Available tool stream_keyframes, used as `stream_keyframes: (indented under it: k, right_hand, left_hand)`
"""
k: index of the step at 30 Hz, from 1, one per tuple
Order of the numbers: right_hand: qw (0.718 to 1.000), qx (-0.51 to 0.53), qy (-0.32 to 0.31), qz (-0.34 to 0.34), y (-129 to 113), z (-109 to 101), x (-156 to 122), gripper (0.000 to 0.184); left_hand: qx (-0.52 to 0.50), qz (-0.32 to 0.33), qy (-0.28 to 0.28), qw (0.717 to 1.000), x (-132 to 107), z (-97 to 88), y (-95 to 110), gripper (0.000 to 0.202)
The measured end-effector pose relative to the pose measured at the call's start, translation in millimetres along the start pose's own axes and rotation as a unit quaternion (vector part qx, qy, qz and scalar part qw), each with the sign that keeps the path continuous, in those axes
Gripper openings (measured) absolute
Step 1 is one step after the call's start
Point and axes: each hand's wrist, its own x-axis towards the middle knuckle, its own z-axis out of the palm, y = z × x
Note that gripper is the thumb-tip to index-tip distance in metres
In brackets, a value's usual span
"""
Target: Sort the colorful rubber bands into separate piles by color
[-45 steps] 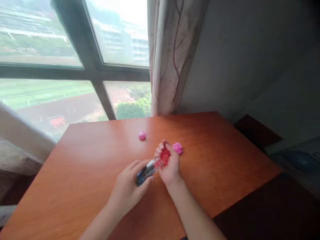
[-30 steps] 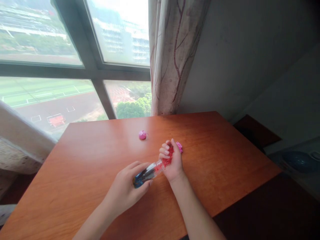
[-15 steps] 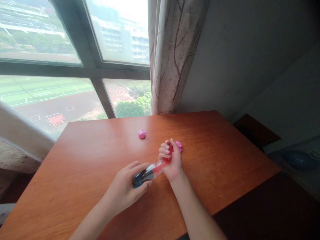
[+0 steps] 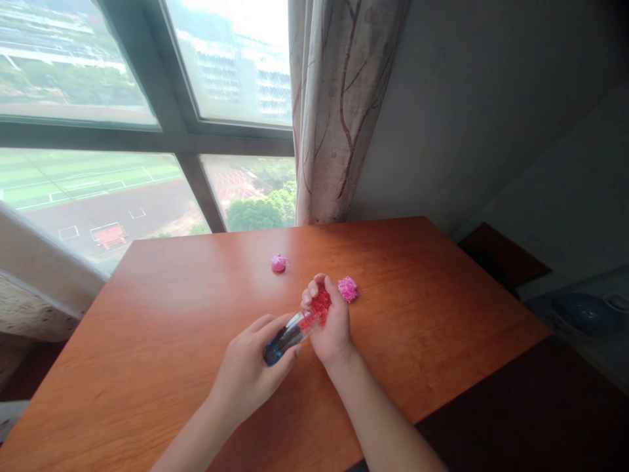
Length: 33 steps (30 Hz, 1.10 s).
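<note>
Our left hand [image 4: 249,357] curled around a clear bottle [image 4: 285,341] above the counter [image 4: 147,354], holding it tilted against the red shreds [image 4: 321,305] that our right hand [image 4: 335,329] cupped, apparently so none would scatter.

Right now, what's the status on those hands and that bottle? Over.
Left hand: gripping bottle, tilted. Right hand: cupping red strands at bottle's neck. Pink bundle: on table beyond right hand, not between hands.
</note>
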Motion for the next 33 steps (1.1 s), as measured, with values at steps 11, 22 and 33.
stream_keyframes:
  k: [11,22,33]
  right_hand:
    - [1.000,-0.011,-0.004,0.001,-0.6,-1.2,-1.4,0.010]
    - [0.999,0.005,-0.034,0.006,2.9,-0.6,-0.9,0.024]
    - [0.996,-0.012,-0.077,0.046,1.5,1.4,-4.5,0.018]
  left_hand:
    - [-0.013,-0.003,0.011,1.000,0.5,0.8,2.2,0.028]
    - [-0.022,0.006,0.035,0.999,-1.0,1.6,2.0,0.028]
    - [-0.038,0.028,0.043,0.998,0.0,0.9,-1.2,0.024]
